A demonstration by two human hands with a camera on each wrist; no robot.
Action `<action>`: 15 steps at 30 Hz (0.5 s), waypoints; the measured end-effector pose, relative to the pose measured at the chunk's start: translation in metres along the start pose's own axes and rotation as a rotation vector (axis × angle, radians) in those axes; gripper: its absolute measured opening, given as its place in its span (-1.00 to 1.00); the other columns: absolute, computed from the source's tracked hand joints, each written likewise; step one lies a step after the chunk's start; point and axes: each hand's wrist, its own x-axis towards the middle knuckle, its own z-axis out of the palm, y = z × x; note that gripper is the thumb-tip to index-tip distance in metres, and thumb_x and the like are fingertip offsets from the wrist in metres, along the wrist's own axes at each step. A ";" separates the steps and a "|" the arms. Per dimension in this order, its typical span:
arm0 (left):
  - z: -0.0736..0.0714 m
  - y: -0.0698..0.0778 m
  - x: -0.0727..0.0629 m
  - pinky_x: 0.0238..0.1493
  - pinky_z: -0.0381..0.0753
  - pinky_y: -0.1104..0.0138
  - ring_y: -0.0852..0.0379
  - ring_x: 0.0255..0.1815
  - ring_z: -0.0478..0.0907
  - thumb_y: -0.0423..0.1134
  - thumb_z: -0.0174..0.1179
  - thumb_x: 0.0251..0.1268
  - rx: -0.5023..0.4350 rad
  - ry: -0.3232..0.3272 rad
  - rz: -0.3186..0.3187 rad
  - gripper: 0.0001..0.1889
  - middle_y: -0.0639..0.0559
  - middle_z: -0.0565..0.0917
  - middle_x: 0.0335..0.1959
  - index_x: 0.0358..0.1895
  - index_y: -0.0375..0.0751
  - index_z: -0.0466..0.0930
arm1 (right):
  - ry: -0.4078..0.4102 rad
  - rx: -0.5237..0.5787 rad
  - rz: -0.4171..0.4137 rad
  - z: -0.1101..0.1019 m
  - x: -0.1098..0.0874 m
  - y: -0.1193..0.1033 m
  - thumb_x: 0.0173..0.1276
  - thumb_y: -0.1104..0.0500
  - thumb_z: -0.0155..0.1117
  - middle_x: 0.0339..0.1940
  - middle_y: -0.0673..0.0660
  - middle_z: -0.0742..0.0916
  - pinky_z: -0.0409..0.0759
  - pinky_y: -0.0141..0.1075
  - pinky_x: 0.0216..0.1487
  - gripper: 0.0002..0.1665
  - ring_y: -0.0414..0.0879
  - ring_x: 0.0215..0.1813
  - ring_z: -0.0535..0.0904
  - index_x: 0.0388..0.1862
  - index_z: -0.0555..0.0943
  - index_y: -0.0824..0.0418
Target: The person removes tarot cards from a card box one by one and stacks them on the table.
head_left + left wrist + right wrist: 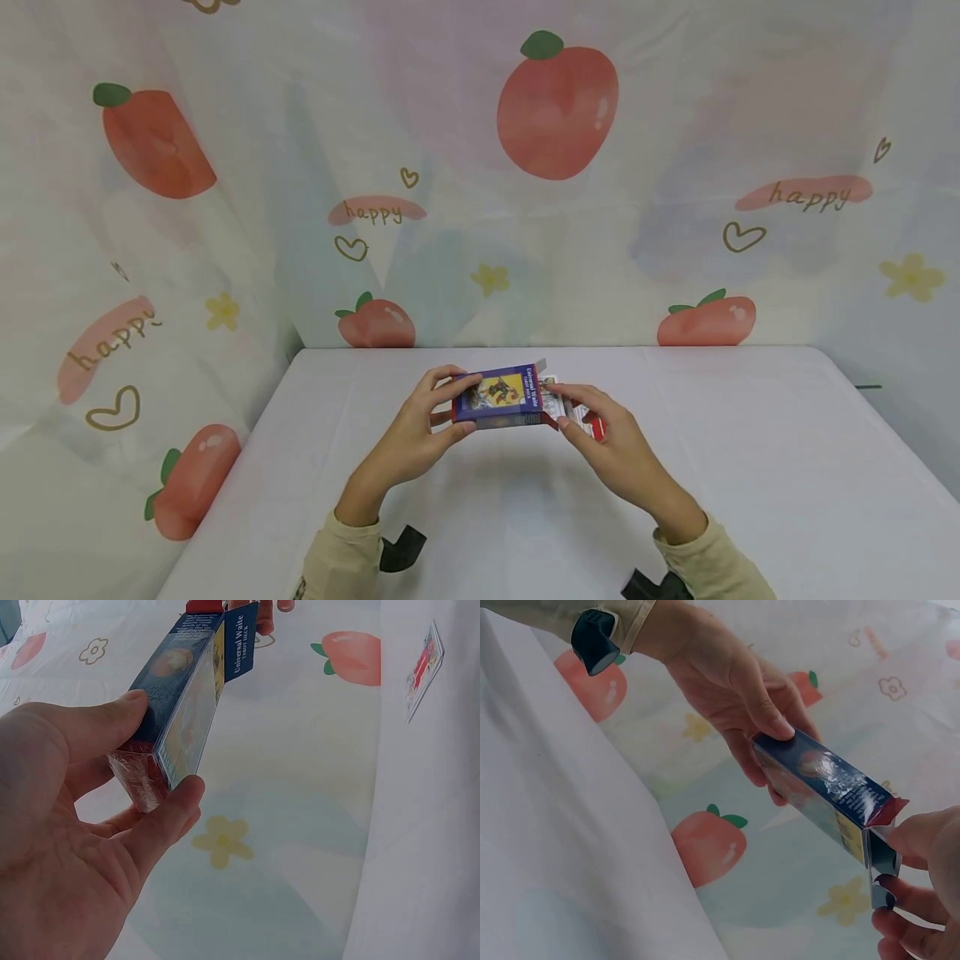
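A small blue and red tarot card box (495,397) is held up above the table, tilted, its title flap (241,641) swung open at the right end. My left hand (411,433) grips the box's closed end, thumb on one edge and fingers on the others. At the open end my right hand (618,454) has thumb and fingers about the box mouth and flaps, as the right wrist view shows; its exact contact is partly hidden. A printed white and red card (425,669) lies on the table, seen in the head view behind the right fingers.
A white cloth covers the table (780,467). Behind and to the left hangs a fabric backdrop (465,108) printed with red fruit, flowers and hearts. Black wrist mounts (402,548) stick out by both sleeves.
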 end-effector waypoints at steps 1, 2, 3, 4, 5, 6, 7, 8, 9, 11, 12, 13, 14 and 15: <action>0.000 0.000 0.000 0.24 0.63 -0.14 -0.19 0.42 0.38 -0.32 0.33 0.34 0.001 -0.004 0.003 -0.41 -0.10 0.29 0.45 0.43 0.00 0.47 | -0.005 -0.001 0.005 0.000 0.000 0.000 0.48 0.21 0.25 0.23 0.15 0.65 0.62 -0.39 -0.16 -0.54 -0.01 0.05 0.50 0.34 0.56 0.07; 0.000 0.000 0.000 0.24 0.63 -0.13 -0.19 0.42 0.38 -0.31 0.33 0.34 0.003 -0.007 0.005 -0.41 -0.10 0.29 0.45 0.44 -0.01 0.46 | -0.006 -0.006 0.003 0.000 0.000 0.000 0.48 0.21 0.26 0.25 0.15 0.65 0.62 -0.38 -0.15 -0.54 0.01 0.05 0.51 0.33 0.57 0.07; 0.000 -0.001 0.001 0.24 0.63 -0.13 -0.19 0.42 0.37 -0.31 0.33 0.35 0.003 -0.011 0.007 -0.41 -0.11 0.28 0.46 0.44 -0.02 0.46 | -0.005 -0.013 0.001 0.000 0.000 -0.001 0.48 0.21 0.26 0.25 0.15 0.65 0.61 -0.38 -0.14 -0.54 0.02 0.05 0.51 0.33 0.57 0.07; 0.000 -0.001 0.001 0.24 0.64 -0.12 -0.19 0.43 0.37 -0.31 0.32 0.35 0.005 -0.015 0.010 -0.41 -0.11 0.28 0.46 0.44 -0.04 0.46 | -0.004 -0.020 -0.001 0.001 0.000 -0.001 0.47 0.22 0.26 0.25 0.15 0.66 0.60 -0.37 -0.15 -0.55 0.02 0.04 0.51 0.32 0.57 0.08; 0.000 -0.001 0.001 0.24 0.64 -0.11 -0.20 0.43 0.37 -0.31 0.32 0.35 0.007 -0.018 0.012 -0.41 -0.12 0.28 0.47 0.45 -0.06 0.45 | -0.002 -0.027 -0.004 0.001 0.000 -0.001 0.47 0.22 0.26 0.24 0.15 0.66 0.59 -0.37 -0.14 -0.55 0.02 0.02 0.51 0.31 0.58 0.08; 0.000 -0.001 0.001 0.24 0.64 -0.10 -0.20 0.44 0.37 -0.31 0.31 0.36 0.008 -0.023 0.013 -0.41 -0.12 0.28 0.49 0.45 -0.07 0.45 | 0.002 -0.032 -0.008 0.001 0.000 0.000 0.47 0.23 0.27 0.22 0.15 0.67 0.58 -0.37 -0.14 -0.56 0.01 0.01 0.52 0.30 0.59 0.09; 0.000 -0.001 0.001 0.25 0.64 -0.09 -0.20 0.45 0.38 -0.31 0.31 0.36 0.011 -0.027 0.014 -0.42 -0.12 0.27 0.50 0.45 -0.09 0.45 | 0.005 -0.037 -0.010 0.001 0.000 0.000 0.46 0.23 0.27 0.21 0.14 0.68 0.58 -0.36 -0.13 -0.57 0.00 0.00 0.52 0.29 0.59 0.09; 0.000 -0.001 0.002 0.25 0.64 -0.09 -0.21 0.45 0.38 -0.31 0.30 0.37 0.013 -0.032 0.015 -0.42 -0.13 0.27 0.51 0.45 -0.10 0.44 | 0.008 -0.041 -0.013 0.001 0.000 0.000 0.46 0.23 0.27 0.20 0.14 0.68 0.58 -0.35 -0.13 -0.57 0.00 -0.01 0.52 0.28 0.60 0.09; 0.000 -0.001 0.002 0.25 0.64 -0.08 -0.21 0.45 0.38 -0.31 0.29 0.38 0.016 -0.034 0.016 -0.43 -0.15 0.27 0.52 0.45 -0.12 0.44 | 0.008 -0.045 -0.012 0.001 0.000 0.000 0.46 0.23 0.27 0.20 0.14 0.68 0.59 -0.35 -0.12 -0.58 -0.02 -0.01 0.52 0.28 0.61 0.09; -0.001 -0.001 0.001 0.25 0.64 -0.07 -0.21 0.45 0.39 -0.31 0.29 0.38 0.020 -0.037 0.018 -0.43 -0.17 0.27 0.53 0.44 -0.14 0.45 | 0.010 -0.049 -0.009 0.001 0.000 -0.001 0.46 0.22 0.27 0.21 0.13 0.69 0.60 -0.34 -0.10 -0.59 -0.05 0.03 0.53 0.26 0.63 0.09; -0.001 -0.001 0.001 0.26 0.64 -0.06 -0.21 0.46 0.39 -0.30 0.29 0.38 0.021 -0.038 0.017 -0.44 -0.17 0.27 0.53 0.44 -0.14 0.45 | 0.010 -0.049 -0.008 0.001 0.000 -0.001 0.47 0.22 0.27 0.22 0.13 0.69 0.61 -0.33 -0.08 -0.60 -0.05 0.06 0.53 0.26 0.64 0.09; -0.001 -0.001 0.001 0.26 0.64 -0.06 -0.21 0.45 0.40 -0.30 0.29 0.38 0.024 -0.036 0.018 -0.44 -0.17 0.28 0.53 0.44 -0.14 0.45 | 0.009 -0.047 -0.007 0.001 0.000 -0.001 0.47 0.21 0.27 0.23 0.14 0.68 0.62 -0.33 -0.07 -0.60 -0.05 0.10 0.54 0.26 0.64 0.09; -0.001 -0.001 0.001 0.26 0.64 -0.05 -0.21 0.45 0.40 -0.30 0.29 0.37 0.025 -0.033 0.018 -0.44 -0.17 0.29 0.52 0.43 -0.15 0.46 | 0.010 -0.047 -0.011 0.001 0.000 -0.001 0.47 0.21 0.27 0.24 0.15 0.68 0.62 -0.32 -0.07 -0.60 -0.02 0.12 0.55 0.25 0.65 0.10; -0.001 -0.001 0.001 0.26 0.64 -0.05 -0.21 0.45 0.39 -0.31 0.30 0.37 0.027 -0.028 0.018 -0.44 -0.16 0.29 0.51 0.43 -0.14 0.47 | 0.012 -0.047 -0.014 0.001 0.000 -0.001 0.47 0.21 0.27 0.24 0.16 0.68 0.64 -0.30 -0.06 -0.61 -0.01 0.14 0.56 0.25 0.65 0.11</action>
